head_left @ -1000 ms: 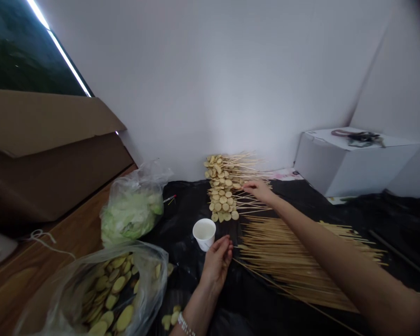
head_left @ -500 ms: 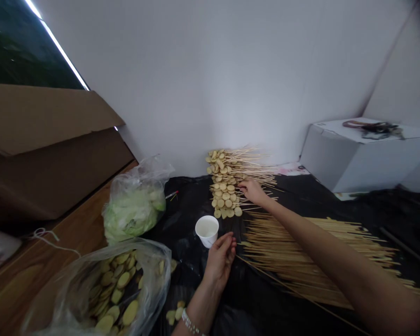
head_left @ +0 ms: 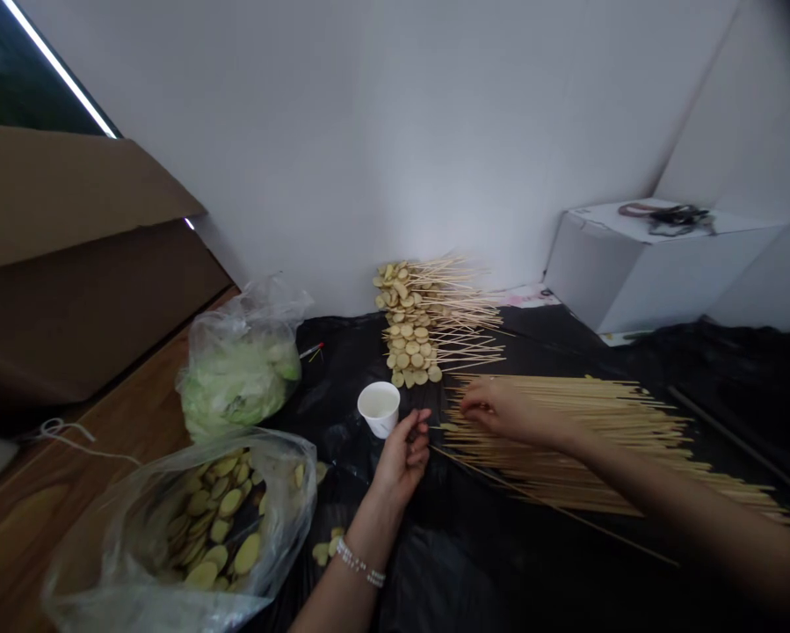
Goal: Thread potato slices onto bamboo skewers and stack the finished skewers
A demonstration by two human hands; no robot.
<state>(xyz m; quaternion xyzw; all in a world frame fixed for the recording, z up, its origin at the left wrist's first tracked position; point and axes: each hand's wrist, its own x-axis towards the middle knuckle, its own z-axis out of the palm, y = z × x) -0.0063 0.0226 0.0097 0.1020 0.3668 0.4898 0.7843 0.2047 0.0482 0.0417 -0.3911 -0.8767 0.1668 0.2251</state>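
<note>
The right hand was bent over the near ends of the bare sticks, thumb and fingers drawn narrow, though I couldn't tell whether a stick was pinched between them. Just left of that grip, the left hand sat palm turned inward, fingers loosely curled and thumb close to them (a pale bracelet circled its wrist); whether it held anything, I couldn't make out. One longer stick slanted away below both hands. A white cup stood right beside the left fingers. Beyond the right hand, toward the wall, lay the skewered slices, rounds to the left, stick ends to the right. Farther left of the grip were an open bag of loose slices and, behind it, a bag of pale green leaves.
</note>
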